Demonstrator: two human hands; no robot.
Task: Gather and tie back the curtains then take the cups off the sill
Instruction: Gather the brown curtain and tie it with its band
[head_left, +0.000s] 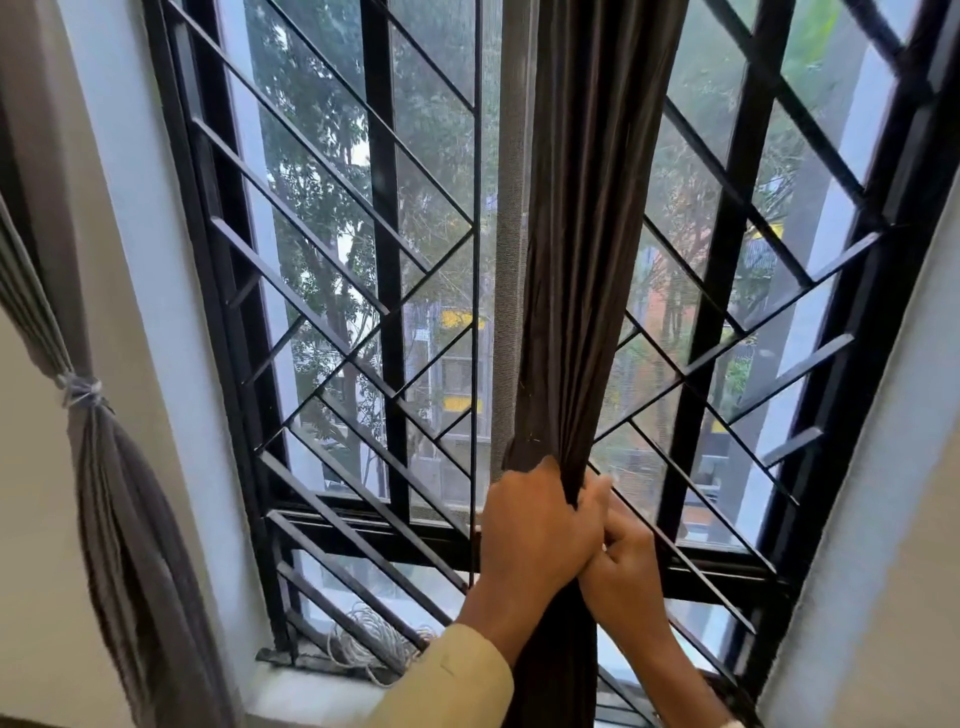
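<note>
Fabric of the dark curtain (597, 260) hangs as one narrow bunch in front of the middle of the window grille (384, 260), seen from the head camera. Both hands clamp it at about the same height, low on the window. The left grip (540, 525), coming out of a beige sleeve (447, 680), wraps round the folds from the left. The right grip (623, 577) closes on them just below and to the right, and the two hands touch. Held like this, the pleats are squeezed together and cannot fan out, which is probably why both hands are on it. Tying it would need one hand let go, and no tie shows near this bunch. At the far left the other curtain (119, 519) is cinched by a pale tie (83, 389) and lies beside the wall, so that half looks done. A coil of white cord (363, 639) lies at the foot of the bars on the sill (311, 686). No cups are visible; the bunch and the arms hide the sill's right part.
</note>
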